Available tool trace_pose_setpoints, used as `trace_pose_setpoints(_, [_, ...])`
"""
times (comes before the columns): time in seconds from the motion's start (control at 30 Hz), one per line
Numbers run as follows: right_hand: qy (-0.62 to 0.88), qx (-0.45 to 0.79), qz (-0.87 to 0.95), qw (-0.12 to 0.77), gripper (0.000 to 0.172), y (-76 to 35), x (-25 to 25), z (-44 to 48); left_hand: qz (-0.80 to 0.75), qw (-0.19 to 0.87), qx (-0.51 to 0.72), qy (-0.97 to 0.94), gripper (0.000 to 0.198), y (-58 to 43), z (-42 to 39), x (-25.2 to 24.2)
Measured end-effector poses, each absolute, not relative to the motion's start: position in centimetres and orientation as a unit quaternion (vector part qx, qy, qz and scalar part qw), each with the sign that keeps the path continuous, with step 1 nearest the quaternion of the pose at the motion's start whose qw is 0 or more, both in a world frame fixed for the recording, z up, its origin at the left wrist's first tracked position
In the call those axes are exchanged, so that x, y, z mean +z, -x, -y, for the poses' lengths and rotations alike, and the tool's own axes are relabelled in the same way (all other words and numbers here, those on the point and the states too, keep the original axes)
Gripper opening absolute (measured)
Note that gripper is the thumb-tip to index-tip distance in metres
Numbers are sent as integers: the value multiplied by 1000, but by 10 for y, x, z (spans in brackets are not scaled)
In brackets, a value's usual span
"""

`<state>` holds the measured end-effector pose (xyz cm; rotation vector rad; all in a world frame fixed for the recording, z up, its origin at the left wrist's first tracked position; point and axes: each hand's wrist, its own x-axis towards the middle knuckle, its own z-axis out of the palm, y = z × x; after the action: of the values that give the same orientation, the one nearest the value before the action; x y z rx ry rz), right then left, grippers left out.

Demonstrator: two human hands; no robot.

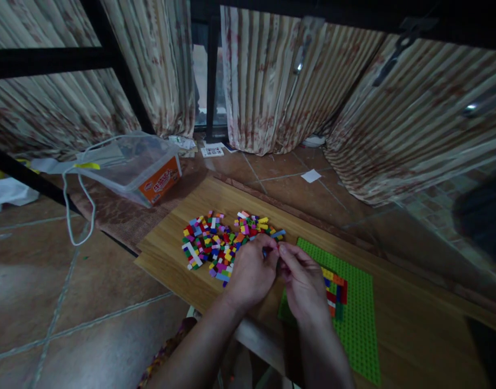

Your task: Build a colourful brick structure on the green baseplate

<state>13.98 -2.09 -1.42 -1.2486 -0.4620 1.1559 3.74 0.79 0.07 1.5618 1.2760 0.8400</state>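
My left hand (253, 270) is closed in a pinch above the right side of a heap of loose toy bricks (218, 243). Its fingertips meet those of my right hand (307, 283), also pinched. A speck of red shows between them, apparently a small toy brick (279, 246); the fingers hide most of it. Under and beyond my right hand lies a green studded baseplate (359, 313). Joined bricks (342, 292) in red, blue, orange, yellow, white and green sit on it, partly covered by that hand.
A wooden table (171, 243) bears the bricks and baseplate. Past its left end stands a clear plastic box (130, 173) with an orange label and a white cord handle. Striped curtains (268, 86) hang behind. Papers (212, 151) lie on the tiled floor, and a dark metal frame (122, 70) rises at left.
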Motion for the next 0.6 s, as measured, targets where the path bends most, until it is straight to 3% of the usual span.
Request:
trace_pose_setpoints(0.3, [617,380,284,627,21,-142,-21,23,-569,446,356,-592,11,-44,1,6])
trace_pose_setpoints(0.53, [454,593,60,662,1,-132,-15,16,-510,630,444,-381,9,-37,-15,4])
trace_pose_setpoints(0.6, [428,608,37,668,5,-126,-12,13,-480,680,469,-294,9,-33,-20,5])
